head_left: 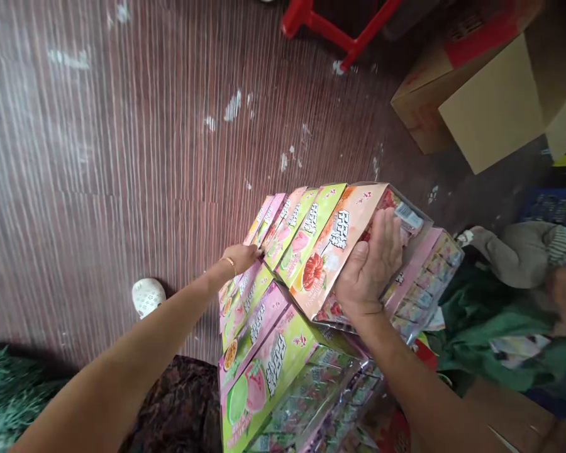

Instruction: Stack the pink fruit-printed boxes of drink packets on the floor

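1. The floor (122, 157) fills most of my view: dark reddish-brown planks with white scuffs, running from the near left to the far side.
2. Far right, I see an open cardboard box (490, 100) with its flaps up, and next to it, at the far edge, a red plastic frame (339, 31).
3. In the middle I have a stack of snack boxes (273, 352), pink and green with fruit pictures, wrapped in clear film; it rises from the near edge and leans away toward the far side.
4. On top of that stack lies a fanned row of the same cartons, and the rightmost is the orange-pink box (339, 239), tilted with its long side running far-right.
5. My right hand (370, 267) lies flat on the orange-pink box's right half, fingers together and pressed down, thumb against the near edge.
6. My left hand (243, 257), a thin bangle on the wrist, reaches to the row's left end; the fingertips touch the leftmost carton, but I cannot tell whether they pinch it.
7. Near left on the floor sits a white shoe (148, 296).
8. Right of the stack lies green cloth (476, 327).
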Demonstrator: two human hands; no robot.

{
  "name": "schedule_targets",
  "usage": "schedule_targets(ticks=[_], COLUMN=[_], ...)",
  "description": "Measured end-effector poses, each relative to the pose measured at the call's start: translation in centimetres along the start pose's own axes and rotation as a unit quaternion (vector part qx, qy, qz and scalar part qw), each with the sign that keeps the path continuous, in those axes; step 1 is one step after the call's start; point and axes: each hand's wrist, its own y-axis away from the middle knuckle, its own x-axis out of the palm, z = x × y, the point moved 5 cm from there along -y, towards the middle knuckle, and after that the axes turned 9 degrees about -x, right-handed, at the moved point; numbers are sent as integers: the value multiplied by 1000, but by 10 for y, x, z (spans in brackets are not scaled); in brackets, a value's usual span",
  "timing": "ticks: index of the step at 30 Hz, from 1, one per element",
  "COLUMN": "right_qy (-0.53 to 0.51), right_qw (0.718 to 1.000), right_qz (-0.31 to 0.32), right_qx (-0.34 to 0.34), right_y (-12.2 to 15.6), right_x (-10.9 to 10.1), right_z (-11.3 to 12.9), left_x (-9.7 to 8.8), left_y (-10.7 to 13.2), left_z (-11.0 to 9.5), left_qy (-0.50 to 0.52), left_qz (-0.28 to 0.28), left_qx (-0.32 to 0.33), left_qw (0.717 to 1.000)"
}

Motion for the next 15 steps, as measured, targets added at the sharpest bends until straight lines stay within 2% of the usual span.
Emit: schedule_targets(ticks=[1,3,5,6,8,10,11,13,15], right_qy=[2,4,2,1,-5,-14,-17,-20,-15], right_qw=[1000,1000,999,999,998,998,998,997,996], right_qz=[-5,-17,-34,-38,-35,-28,-26,-28,-34], right_qx=[-3,-11,-24,-31,-45,-54,-58,-67,-79], right_y=[0,1,2,3,4,4,3,3,2], right_x=[0,-1,-2,-3,-4,-5,-5,-6,-7], right_z=[1,3,3,3,2,1,1,1,2], left_x=[-2,-26,-59,-71,-77,-58,-42,-9,11], left_y=[6,0,-30,-51,-92,-114,-115,-100,-75], left_z=[13,26,20,11,-8,-18,-17,-2,22], left_qy=[11,57,99,98,56,28,26,32,13], left_qz=[-9,-61,-119,-130,-127,-105,-88,-54,-23], left_qx=[-10,-29,-34,-29,-16,2,7,4,-7], left_qw=[1000,996,987,986,990,994,996,998,1000])
